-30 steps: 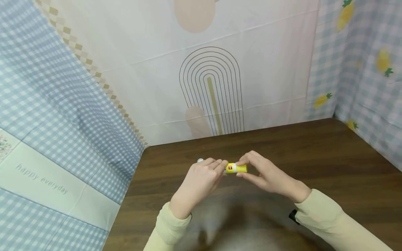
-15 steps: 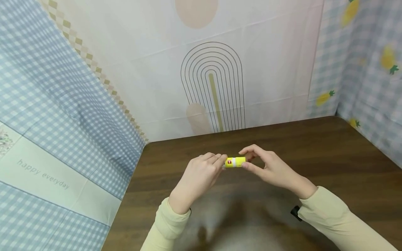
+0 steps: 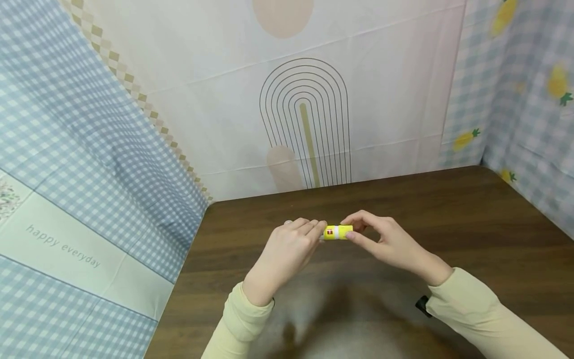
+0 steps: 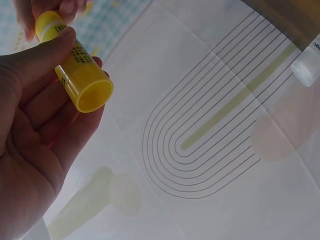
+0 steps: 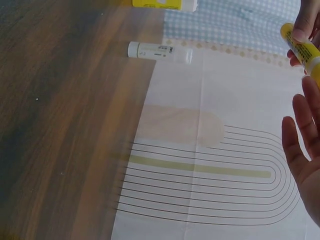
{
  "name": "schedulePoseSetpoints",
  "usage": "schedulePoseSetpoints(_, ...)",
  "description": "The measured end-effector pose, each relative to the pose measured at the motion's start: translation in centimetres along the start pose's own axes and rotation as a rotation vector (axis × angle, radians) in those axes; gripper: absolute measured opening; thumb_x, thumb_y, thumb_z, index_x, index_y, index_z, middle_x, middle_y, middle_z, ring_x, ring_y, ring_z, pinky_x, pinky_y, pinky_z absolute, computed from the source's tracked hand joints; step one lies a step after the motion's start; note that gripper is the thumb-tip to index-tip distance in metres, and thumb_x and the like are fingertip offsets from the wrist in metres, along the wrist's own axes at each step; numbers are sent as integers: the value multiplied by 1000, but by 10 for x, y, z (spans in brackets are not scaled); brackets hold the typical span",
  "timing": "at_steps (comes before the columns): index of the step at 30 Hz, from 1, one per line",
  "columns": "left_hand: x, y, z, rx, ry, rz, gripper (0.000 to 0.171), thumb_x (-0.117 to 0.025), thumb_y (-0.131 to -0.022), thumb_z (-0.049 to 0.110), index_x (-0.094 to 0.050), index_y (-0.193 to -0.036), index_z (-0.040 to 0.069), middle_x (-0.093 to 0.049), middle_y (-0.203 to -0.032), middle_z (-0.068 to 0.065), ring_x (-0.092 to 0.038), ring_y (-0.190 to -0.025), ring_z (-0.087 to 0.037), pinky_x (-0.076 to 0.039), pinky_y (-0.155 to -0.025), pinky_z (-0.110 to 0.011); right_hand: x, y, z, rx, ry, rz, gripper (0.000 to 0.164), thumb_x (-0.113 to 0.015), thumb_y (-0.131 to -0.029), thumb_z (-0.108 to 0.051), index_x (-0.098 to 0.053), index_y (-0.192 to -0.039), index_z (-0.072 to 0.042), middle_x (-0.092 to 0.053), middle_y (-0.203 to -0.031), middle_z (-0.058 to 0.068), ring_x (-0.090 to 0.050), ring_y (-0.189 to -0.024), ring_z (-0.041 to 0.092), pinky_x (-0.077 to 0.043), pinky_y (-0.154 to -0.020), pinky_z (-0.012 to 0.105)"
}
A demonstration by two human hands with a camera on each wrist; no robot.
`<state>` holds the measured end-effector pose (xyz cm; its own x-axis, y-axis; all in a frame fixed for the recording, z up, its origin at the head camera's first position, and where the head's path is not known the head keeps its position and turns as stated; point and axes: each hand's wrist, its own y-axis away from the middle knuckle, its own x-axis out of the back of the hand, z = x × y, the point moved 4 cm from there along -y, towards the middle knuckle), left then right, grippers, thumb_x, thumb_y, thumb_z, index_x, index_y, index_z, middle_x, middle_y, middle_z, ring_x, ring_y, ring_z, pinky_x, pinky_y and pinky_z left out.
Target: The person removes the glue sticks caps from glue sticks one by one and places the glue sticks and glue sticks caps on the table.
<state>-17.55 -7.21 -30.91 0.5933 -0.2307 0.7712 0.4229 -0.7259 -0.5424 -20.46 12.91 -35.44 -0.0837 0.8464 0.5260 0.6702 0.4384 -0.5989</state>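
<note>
A yellow glue stick (image 3: 338,232) with a white band is held above the table. My left hand (image 3: 291,247) grips its barrel. In the left wrist view the glue stick's uncapped end (image 4: 95,96) faces the camera, a hollow round mouth with no glue showing past the rim. At the opposite end the thumb and fingers of my right hand (image 3: 390,242) pinch the base. In the right wrist view the right hand (image 5: 307,145) is partly cut off at the frame edge.
A white tube (image 5: 160,51) with small print stands on the brown wooden table (image 5: 65,125) near its far side, mostly behind my left hand in the head view. A yellow and white object (image 5: 162,4) is cut off at the top. Patterned cloth (image 3: 390,99) hangs behind the table.
My right hand's fingers loosened and spread off the glue stick's base half a second ago, and now they close on it again. The left hand keeps its hold; the view has shifted slightly.
</note>
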Motion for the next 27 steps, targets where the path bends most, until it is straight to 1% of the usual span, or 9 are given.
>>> schedulePoseSetpoints(2,-1,0,0,-3,-6,-1,28,-82,-85,18,-70,-109,9,-74,-98,2,-65,-85,-12,-52,-62,-26,-1,0,0,5,-7,-7,26,-72,-93,-6,-66,-115,-20,-67,-94,-13,-63,-82,6,-53,-74,28)
schedulePoseSetpoints(4,-1,0,0,-4,-10,-3,28,-82,-85,17,-70,-109,9,-74,-97,3,-65,-84,-12,-52,-62,-27,-1,1,1,10,-12,-9,28,-73,-92,-5,-66,-114,-22,-67,-96,-14,-63,-83,6,-53,-74,28)
schedulePoseSetpoints(10,1,-1,0,-1,-16,-1,27,-81,-85,16,-70,-109,9,-74,-96,3,-64,-84,-12,-52,-62,-27,-1,1,-1,39,-16,-7,32,-74,-91,-3,-66,-116,-21,-67,-102,-14,-61,-86,6,-52,-78,24)
schedulePoseSetpoints(16,0,-1,0,-8,-17,0,27,-82,-84,15,-71,-108,9,-74,-97,3,-64,-84,-11,-50,-61,-26,-2,1,0,14,-3,-16,32,-74,-92,-7,-64,-118,-21,-66,-103,-14,-61,-86,6,-51,-80,24)
schedulePoseSetpoints(21,-1,-1,1,-12,-24,1,29,-83,-83,16,-71,-108,9,-74,-97,3,-65,-85,-11,-51,-62,-26,-2,2,2,-9,3,-13,30,-75,-92,-10,-64,-117,-23,-66,-98,-14,-61,-84,7,-51,-75,27)
schedulePoseSetpoints(27,0,-3,1,-16,-6,-4,29,-83,-83,15,-72,-110,9,-75,-99,2,-66,-87,-12,-52,-63,-25,-1,4,3,12,-11,0,29,-75,-91,-8,-66,-113,-24,-65,-96,-15,-60,-84,7,-51,-71,29)
